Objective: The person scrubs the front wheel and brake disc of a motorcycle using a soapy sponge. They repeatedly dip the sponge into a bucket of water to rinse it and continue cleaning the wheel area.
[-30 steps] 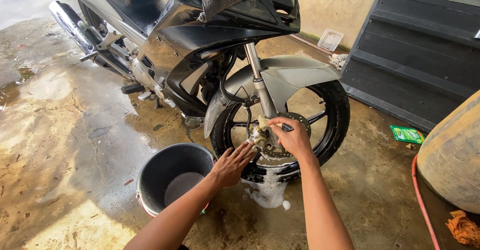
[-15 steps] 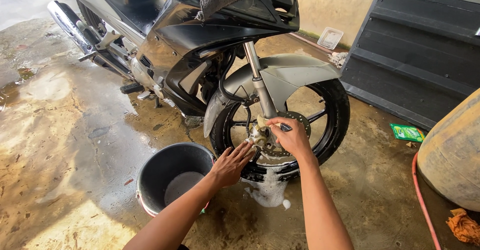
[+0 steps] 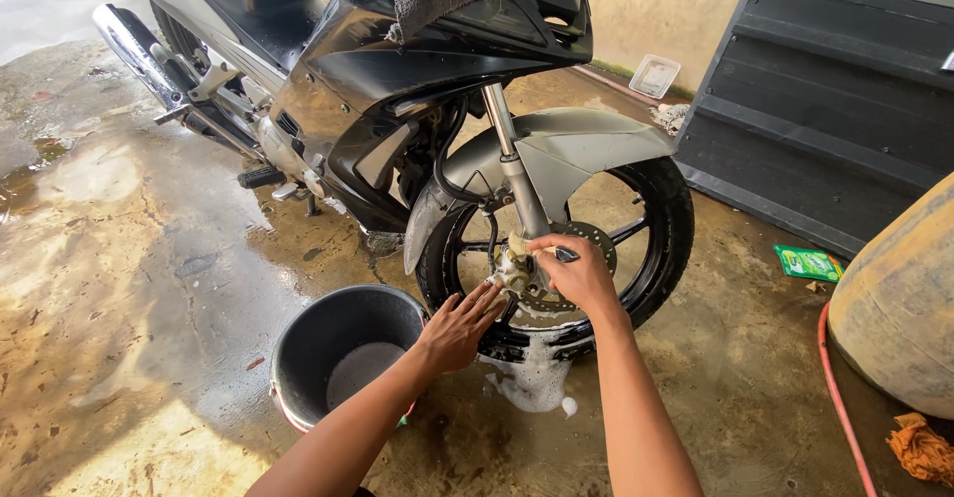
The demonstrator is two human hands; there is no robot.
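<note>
Scrubbing at the hub of the front wheel, your right hand is clenched around a small soapy sponge or brush, only partly visible, pressed against the brake disc just beside the fork leg. Your left hand is released, fingers spread flat and resting on the tyre's lower edge to steady it. The motorcycle stands upright on wet concrete floor, with foam pooled directly beneath the wheel. A dark bucket sits just beside your left forearm, holding a little water.

Recommendations: keep the left palm braced so the wheel cannot roll under pressure. Work the scrubber in short strokes around the disc holes and into the spokes, where grime appears to collect. Keep your fingertips out of the narrow gap between disc and fork. Reload from the bucket when the lather thins.
</note>
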